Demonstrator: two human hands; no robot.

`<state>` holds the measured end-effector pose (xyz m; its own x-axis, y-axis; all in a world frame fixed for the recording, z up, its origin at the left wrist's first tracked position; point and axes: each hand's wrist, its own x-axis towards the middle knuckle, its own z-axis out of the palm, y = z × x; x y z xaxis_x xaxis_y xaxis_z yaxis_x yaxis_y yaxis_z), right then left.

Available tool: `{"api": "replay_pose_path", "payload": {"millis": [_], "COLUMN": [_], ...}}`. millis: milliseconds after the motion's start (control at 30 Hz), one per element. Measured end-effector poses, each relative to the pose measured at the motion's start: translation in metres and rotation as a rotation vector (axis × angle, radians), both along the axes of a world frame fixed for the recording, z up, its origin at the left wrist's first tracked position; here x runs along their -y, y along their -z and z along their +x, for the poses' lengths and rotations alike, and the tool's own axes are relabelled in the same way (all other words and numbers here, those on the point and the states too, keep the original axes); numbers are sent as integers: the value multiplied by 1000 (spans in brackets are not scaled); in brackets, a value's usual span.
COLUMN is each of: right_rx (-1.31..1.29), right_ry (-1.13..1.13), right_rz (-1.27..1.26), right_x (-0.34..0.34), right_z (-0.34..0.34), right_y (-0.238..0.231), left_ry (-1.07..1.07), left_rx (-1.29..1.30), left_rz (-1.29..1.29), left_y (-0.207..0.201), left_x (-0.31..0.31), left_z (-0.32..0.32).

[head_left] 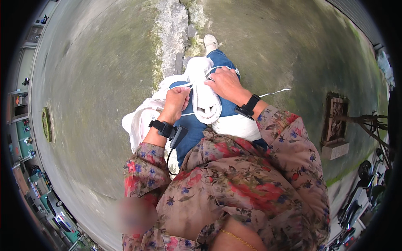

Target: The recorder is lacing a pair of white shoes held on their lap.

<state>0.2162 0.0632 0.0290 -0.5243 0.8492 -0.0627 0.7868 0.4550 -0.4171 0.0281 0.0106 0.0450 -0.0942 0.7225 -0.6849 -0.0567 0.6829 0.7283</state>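
Mossy, stained concrete (113, 83) spreads on every side beyond the fingers, split by a pale, cracked strip (171, 33) running away ahead of them. Between the two hands, on blue jeans (188, 131), lies a white fabric roll (205, 94) — long, rounded at the near end, with a slot-like opening there whose inside I cannot make out. The left hand (176, 100) has its fingers curled in and their tips pressed together, seeming to pinch a narrow white strap (181, 85) just left of the roll. The right hand (227, 85) arches over the roll's right edge, fingers bent, thumb underneath; whether they grip anything is hidden.

I judge the roll light, soft and padded, easily squashed but hardly fragile; a hold around its thicker sides, away from the opening, should keep its shape. The strap looks thin and limp, best pinched between finger and thumb.

Left of the left fingers, crumpled white cloth (144, 119) drapes beside the leg, and below the right fingers a white pad (237, 126) rests on the lap. As for containers — well right of the right fingers, a brick-edged planter (329, 121) holds a bare-limbed tree (356, 119).
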Motion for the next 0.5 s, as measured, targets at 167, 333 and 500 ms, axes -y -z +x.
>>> {"api": "replay_pose_path", "payload": {"millis": [167,333,500], "right_rx": [54,65,-20], "right_ry": [-27,-98,-130], "right_rz": [-115,-209,-106], "right_x": [-5,-11,-13], "right_z": [0,-7,5], "right_y": [-5,-2,12], "left_ry": [1,117,332], "left_rx": [-29,-411,-784], "left_rz": [107,312,569], "left_y": [22,58,44], "left_x": [-14,-30,-33], "left_z": [7,-3,7]}}
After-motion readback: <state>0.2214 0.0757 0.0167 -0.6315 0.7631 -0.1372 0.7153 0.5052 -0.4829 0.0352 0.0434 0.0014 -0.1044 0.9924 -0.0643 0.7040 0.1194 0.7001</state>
